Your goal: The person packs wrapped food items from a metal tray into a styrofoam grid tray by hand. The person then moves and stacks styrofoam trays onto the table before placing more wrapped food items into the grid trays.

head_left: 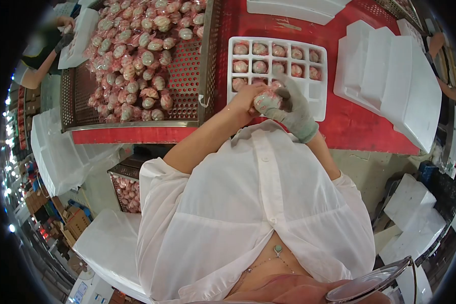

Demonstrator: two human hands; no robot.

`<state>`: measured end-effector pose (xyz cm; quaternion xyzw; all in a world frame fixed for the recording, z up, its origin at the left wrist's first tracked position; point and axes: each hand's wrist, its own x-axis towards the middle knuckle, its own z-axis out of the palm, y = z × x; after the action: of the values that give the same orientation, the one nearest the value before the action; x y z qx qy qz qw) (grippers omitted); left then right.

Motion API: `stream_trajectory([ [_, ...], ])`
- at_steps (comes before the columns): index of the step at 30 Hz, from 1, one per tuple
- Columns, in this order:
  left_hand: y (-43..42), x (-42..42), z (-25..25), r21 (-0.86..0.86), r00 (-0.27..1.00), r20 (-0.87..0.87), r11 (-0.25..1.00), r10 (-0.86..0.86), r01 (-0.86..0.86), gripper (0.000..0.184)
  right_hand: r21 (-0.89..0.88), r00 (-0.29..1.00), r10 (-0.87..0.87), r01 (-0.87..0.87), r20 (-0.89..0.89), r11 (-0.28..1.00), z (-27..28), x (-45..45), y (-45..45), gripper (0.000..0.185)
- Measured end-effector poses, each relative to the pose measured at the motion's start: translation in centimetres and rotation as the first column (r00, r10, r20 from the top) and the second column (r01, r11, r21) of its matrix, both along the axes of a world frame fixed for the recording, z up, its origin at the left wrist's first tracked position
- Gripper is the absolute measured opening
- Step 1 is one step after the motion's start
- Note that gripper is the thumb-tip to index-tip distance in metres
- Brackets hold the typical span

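Note:
Both hands meet over the near edge of a white foam tray (pixel 325 63) with square compartments. My left hand (pixel 247 100), bare, has its fingers closed against the left side of an egg-shaped piece wrapped in clear film with red print (pixel 266 103). From the right, my right hand (pixel 298 112), in a grey glove, grips the same wrapped egg-shaped piece. Similar wrapped pieces fill most visible compartments, such as one in the back row (pixel 260 48). Some compartments at the right show bare foam. My hands hide part of the front row.
A perforated metal bin (pixel 186 76) heaped with wrapped pieces stands to the left. Stacked white foam trays (pixel 385 76) lie on the red tabletop (pixel 357 121) at right; more foam (pixel 299 9) is at the back. Other people's hands (pixel 65 23) show at both sides.

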<state>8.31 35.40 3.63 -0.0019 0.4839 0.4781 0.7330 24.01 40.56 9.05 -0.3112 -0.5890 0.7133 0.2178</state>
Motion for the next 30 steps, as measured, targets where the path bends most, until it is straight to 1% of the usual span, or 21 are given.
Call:
stream_trajectory([
  [1,0.1,0.9,-0.6,-0.051,0.998,0.036,0.997,0.056,-0.054,0.01,0.111,0.998,0.054,-0.058,0.045,0.992,-0.3,0.4,0.3,0.048],
  [2,0.3,2.0,0.8,-0.058,0.99,0.021,0.988,0.142,-0.141,0.009,0.111,0.998,0.044,-0.049,0.051,0.993,-0.8,0.7,0.2,0.048],
  [3,0.5,2.6,-0.1,-0.057,0.991,0.026,0.99,0.134,-0.132,0.009,0.174,0.997,-0.015,0.001,0.08,0.985,-1.9,1.1,0.0,0.049],
  [4,0.5,3.2,-1.7,-0.095,0.973,-0.02,0.969,0.228,-0.229,0.01,0.237,0.992,-0.073,0.046,0.106,0.97,-2.9,1.5,-0.2,0.05],
  [5,0.6,3.8,-2.7,-0.129,0.945,-0.071,0.936,0.32,-0.326,0.019,0.24,0.991,-0.077,0.049,0.111,0.97,-4.0,2.0,-0.6,0.05],
  [6,0.7,4.6,-2.9,-0.163,0.933,-0.18,0.926,0.313,-0.342,0.019,0.313,0.968,-0.166,0.101,0.189,0.944,-4.9,2.4,-0.9,0.049],
  [7,0.5,5.5,-3.8,-0.142,0.949,-0.201,0.951,0.244,-0.274,0.017,0.388,0.931,-0.256,0.142,0.259,0.911,-5.6,2.8,-1.0,0.048],
  [9,0.6,6.2,-3.9,-0.155,0.969,-0.227,0.978,0.099,-0.136,0.015,0.447,0.893,-0.322,0.16,0.315,0.88,-5.3,3.4,-0.5,0.045],
  [11,1.0,6.9,-3.5,-0.127,0.975,-0.185,0.981,0.119,-0.144,0.018,0.57,0.822,-0.447,0.191,0.352,0.799,-4.7,3.8,0.0,0.038],
  [13,1.2,7.4,-3.5,-0.1,0.981,-0.145,0.984,0.131,-0.146,0.02,0.609,0.787,-0.487,0.184,0.379,0.771,-5.4,4.6,1.1,0.039],
  [15,1.8,7.7,-3.5,0.012,0.987,0.1,0.992,0.128,-0.129,0.031,0.638,0.762,-0.509,0.166,0.402,0.752,-6.5,5.2,2.2,0.035],
  [16,1.9,7.8,-3.2,0.026,0.99,0.104,0.995,0.096,-0.099,0.041,0.669,0.738,-0.522,0.13,0.428,0.732,-7.4,5.5,2.7,0.034],
  [20,2.3,8.2,-3.7,0.043,0.991,0.116,0.996,0.072,-0.077,0.044,0.693,0.694,-0.5,0.002,0.518,0.721,-9.7,5.1,4.4,0.033],
  [21,2.5,7.9,-4.4,0.034,0.998,0.06,0.999,-0.001,-0.001,0.042,0.695,0.7,-0.462,-0.067,0.544,0.716,-9.5,5.0,4.9,0.028],
  [22,2.5,7.6,-5.1,0.019,0.997,0.003,0.997,-0.079,0.079,0.041,0.694,0.698,-0.464,-0.066,0.545,0.717,-10.0,4.4,5.1,0.028],
  [24,2.6,7.3,-5.8,-0.021,0.997,0.029,0.997,-0.075,0.076,0.04,0.705,0.582,-0.466,-0.287,0.666,0.649,-10.2,3.2,5.3,0.026],
  [25,2.8,7.0,-6.1,-0.054,0.997,0.049,0.997,-0.054,0.057,0.04,0.675,0.563,-0.436,-0.333,0.702,0.658,-9.7,3.2,5.6,0.026],
  [27,2.4,6.9,-6.4,-0.018,0.997,0.026,0.997,-0.069,0.069,0.037,0.652,0.595,-0.307,-0.536,0.742,0.537,-10.0,4.1,7.0,0.028],
  [28,2.0,6.4,-6.0,-0.021,0.998,-0.004,0.997,-0.071,0.07,0.036,0.595,0.555,-0.28,-0.54,0.783,0.595,-11.0,4.4,7.6,0.026],
  [29,1.4,5.3,-5.3,0.049,0.995,0.006,0.993,-0.104,0.103,0.032,0.591,0.588,-0.227,-0.555,0.777,0.586,-10.4,4.4,7.7,0.024],
  [30,0.8,4.2,-4.8,0.067,0.995,0.02,0.993,-0.096,0.095,0.031,0.648,0.637,-0.253,-0.52,0.728,0.556,-11.9,4.7,7.9,0.023],
])
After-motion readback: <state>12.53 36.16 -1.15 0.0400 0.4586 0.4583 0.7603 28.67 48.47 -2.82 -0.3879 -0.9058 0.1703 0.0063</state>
